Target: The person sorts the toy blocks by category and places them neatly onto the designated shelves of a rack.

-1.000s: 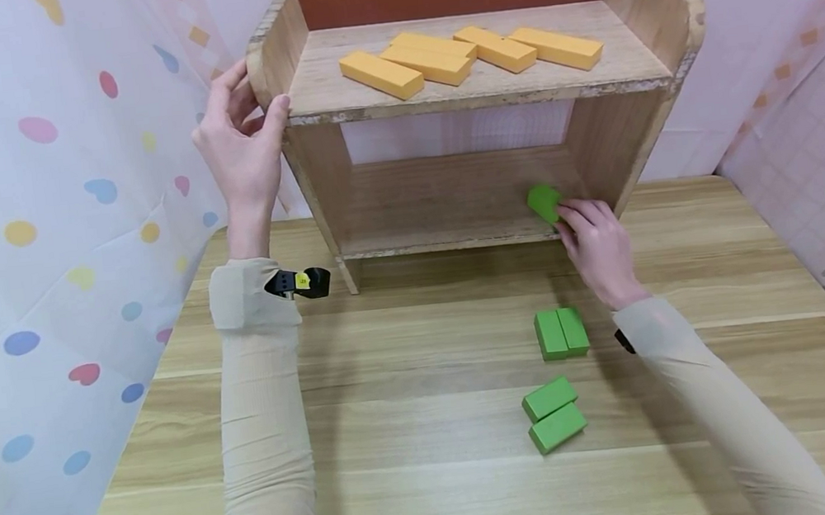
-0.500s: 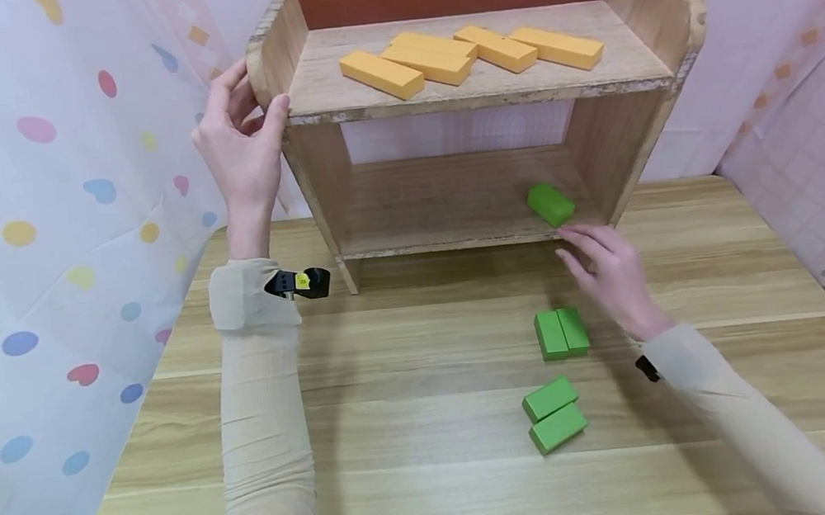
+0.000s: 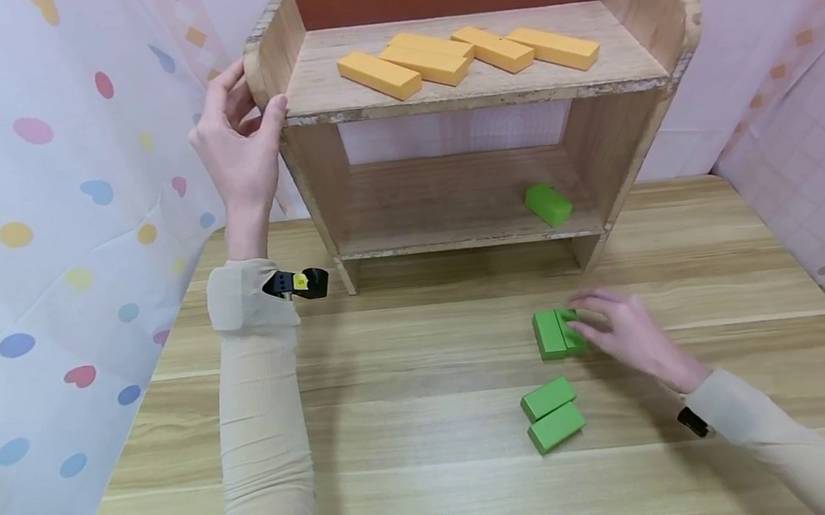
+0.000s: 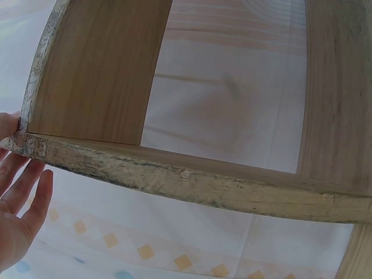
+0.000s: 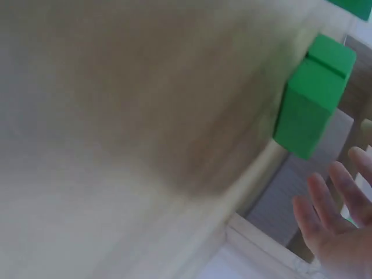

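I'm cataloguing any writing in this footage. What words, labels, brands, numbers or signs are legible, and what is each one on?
Legible text: none.
Yellow label on the black device at the left wrist: dark marks, too small to read.
Green blocks, orange blocks and wooden shelf: no lettering or numbers visible on the sides that show.

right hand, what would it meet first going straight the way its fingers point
Most likely the green block that the right hand partly covers in the head view, with another green block just beyond; height is unclear, so it might pass above.
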`<action>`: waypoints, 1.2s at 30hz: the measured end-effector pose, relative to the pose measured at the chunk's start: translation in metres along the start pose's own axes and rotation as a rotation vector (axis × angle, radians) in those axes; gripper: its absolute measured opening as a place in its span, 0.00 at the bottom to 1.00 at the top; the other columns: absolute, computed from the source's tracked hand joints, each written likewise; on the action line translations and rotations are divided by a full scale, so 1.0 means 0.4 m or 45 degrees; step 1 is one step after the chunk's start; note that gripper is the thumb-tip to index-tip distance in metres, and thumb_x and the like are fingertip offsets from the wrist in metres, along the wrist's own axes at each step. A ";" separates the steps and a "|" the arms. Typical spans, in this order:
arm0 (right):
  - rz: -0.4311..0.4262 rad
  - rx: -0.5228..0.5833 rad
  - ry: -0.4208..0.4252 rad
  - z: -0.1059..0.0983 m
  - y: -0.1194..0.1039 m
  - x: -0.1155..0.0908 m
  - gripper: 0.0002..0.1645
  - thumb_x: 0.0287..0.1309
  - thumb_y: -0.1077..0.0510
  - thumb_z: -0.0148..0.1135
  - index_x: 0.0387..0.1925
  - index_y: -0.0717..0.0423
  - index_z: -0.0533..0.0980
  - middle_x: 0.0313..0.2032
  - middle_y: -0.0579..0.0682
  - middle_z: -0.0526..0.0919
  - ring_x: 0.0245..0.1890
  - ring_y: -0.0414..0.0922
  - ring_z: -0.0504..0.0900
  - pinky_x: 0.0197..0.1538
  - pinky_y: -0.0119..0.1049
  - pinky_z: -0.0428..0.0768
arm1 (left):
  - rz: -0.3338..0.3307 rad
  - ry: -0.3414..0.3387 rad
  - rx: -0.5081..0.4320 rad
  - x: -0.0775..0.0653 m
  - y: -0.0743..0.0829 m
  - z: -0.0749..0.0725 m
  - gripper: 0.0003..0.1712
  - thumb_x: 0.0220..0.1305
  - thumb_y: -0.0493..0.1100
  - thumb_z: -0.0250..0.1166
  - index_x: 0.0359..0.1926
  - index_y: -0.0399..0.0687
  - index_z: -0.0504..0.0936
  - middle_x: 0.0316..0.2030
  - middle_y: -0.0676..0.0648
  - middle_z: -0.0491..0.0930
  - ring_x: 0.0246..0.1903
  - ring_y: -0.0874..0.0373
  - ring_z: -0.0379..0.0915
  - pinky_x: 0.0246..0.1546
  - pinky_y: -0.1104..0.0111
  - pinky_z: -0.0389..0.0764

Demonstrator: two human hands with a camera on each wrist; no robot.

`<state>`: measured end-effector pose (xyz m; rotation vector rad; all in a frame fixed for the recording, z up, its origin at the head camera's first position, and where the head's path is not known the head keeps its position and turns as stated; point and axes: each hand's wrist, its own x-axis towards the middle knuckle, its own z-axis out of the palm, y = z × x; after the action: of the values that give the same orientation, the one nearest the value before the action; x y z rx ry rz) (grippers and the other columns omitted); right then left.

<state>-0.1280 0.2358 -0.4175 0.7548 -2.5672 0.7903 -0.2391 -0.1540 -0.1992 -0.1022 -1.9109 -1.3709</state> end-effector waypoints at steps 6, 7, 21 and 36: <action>0.030 -0.006 -0.085 0.017 0.000 -0.022 0.22 0.41 0.62 0.74 0.41 0.65 0.81 0.42 0.61 0.84 0.38 0.54 0.85 0.41 0.42 0.84 | 0.005 0.002 0.005 0.003 -0.006 -0.001 0.23 0.57 0.40 0.66 0.55 0.49 0.78 0.51 0.45 0.83 0.44 0.61 0.81 0.41 0.77 0.78; 0.034 -0.013 -0.089 0.018 -0.001 -0.023 0.22 0.40 0.61 0.75 0.41 0.64 0.81 0.43 0.61 0.83 0.38 0.54 0.84 0.41 0.42 0.83 | 0.004 0.001 0.003 0.003 -0.007 -0.001 0.23 0.57 0.40 0.66 0.55 0.49 0.78 0.51 0.45 0.83 0.44 0.61 0.81 0.41 0.77 0.78; 0.125 -0.044 -0.198 0.002 0.006 -0.021 0.23 0.44 0.67 0.70 0.46 0.68 0.79 0.50 0.64 0.80 0.27 0.43 0.80 0.27 0.29 0.78 | 0.003 -0.001 -0.004 0.005 -0.012 -0.001 0.23 0.56 0.39 0.66 0.55 0.48 0.78 0.50 0.45 0.83 0.44 0.61 0.81 0.41 0.77 0.78; 0.301 0.023 -0.131 0.019 0.016 -0.016 0.25 0.43 0.75 0.65 0.48 0.74 0.76 0.53 0.69 0.77 0.44 0.63 0.82 0.33 0.36 0.84 | 0.018 -0.009 -0.013 0.003 -0.004 0.000 0.23 0.57 0.39 0.66 0.55 0.48 0.78 0.50 0.45 0.83 0.44 0.62 0.81 0.40 0.77 0.77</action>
<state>-0.1279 0.2383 -0.4289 0.5150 -2.7812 0.8662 -0.2405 -0.1551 -0.1997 -0.1251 -1.9055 -1.3732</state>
